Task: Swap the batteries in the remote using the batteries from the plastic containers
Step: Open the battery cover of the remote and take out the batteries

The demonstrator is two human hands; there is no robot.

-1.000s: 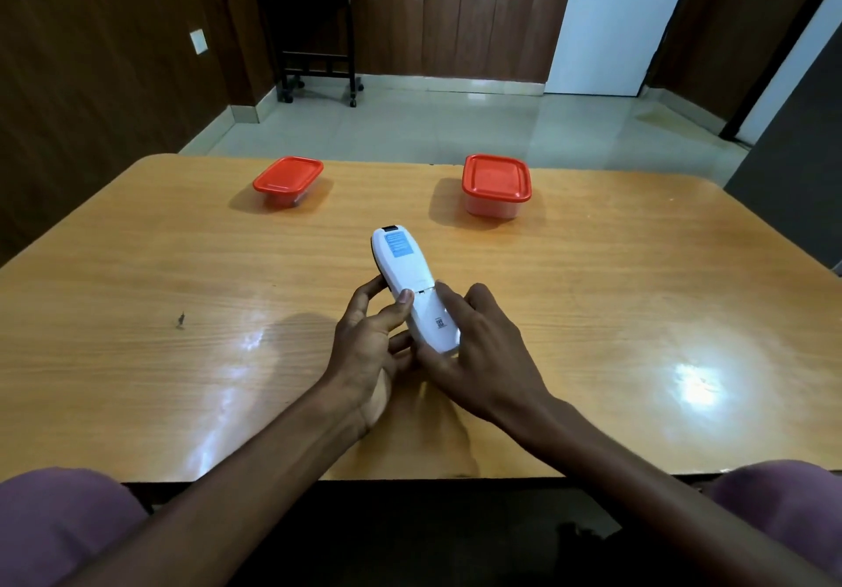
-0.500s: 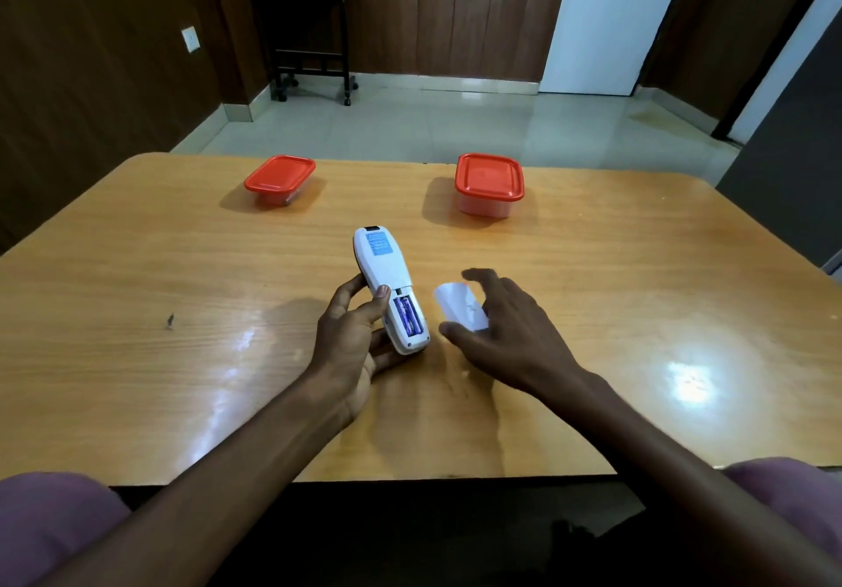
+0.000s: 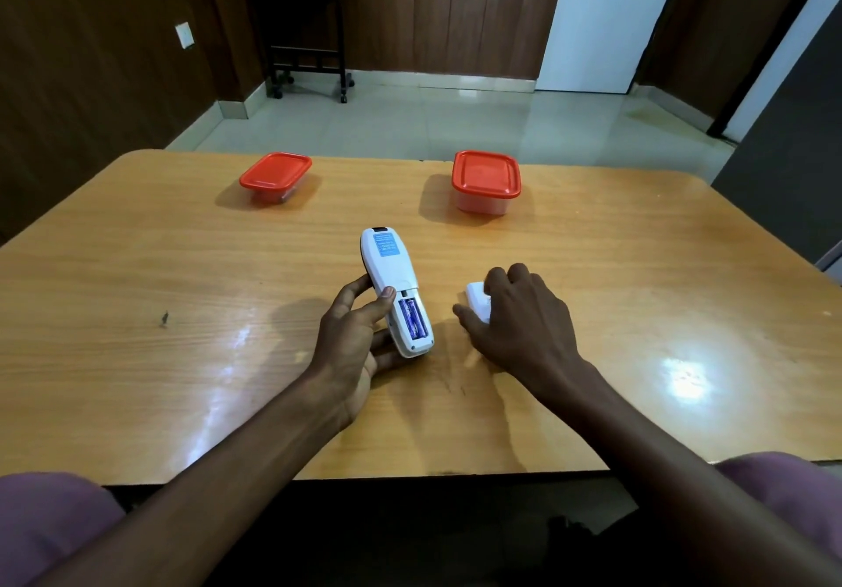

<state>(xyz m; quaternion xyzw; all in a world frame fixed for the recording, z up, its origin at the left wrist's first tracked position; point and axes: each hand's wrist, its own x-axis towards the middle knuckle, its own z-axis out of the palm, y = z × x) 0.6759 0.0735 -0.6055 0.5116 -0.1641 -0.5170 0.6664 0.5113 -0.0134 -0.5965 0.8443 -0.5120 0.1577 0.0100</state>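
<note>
A white remote (image 3: 391,270) lies face down on the wooden table (image 3: 182,290), its battery bay uncovered and blue batteries (image 3: 413,318) showing inside. My left hand (image 3: 353,336) grips the remote's lower half, thumb on its back. To the right, the white battery cover (image 3: 477,299) rests at table level under the fingers of my right hand (image 3: 519,317). Two plastic containers with red lids stand at the far side: a low one (image 3: 275,174) at the left and a taller one (image 3: 485,181) at the right, both closed.
The table's near edge (image 3: 410,475) runs just above my lap. A dark speck (image 3: 165,317) marks the tabletop at the left. Beyond the table are a tiled floor, a black wheeled stand (image 3: 305,30) and a white door (image 3: 606,17).
The battery cover came off the remote. My right hand carried it to the right and lowered it to the table. The left hand kept holding the remote.
</note>
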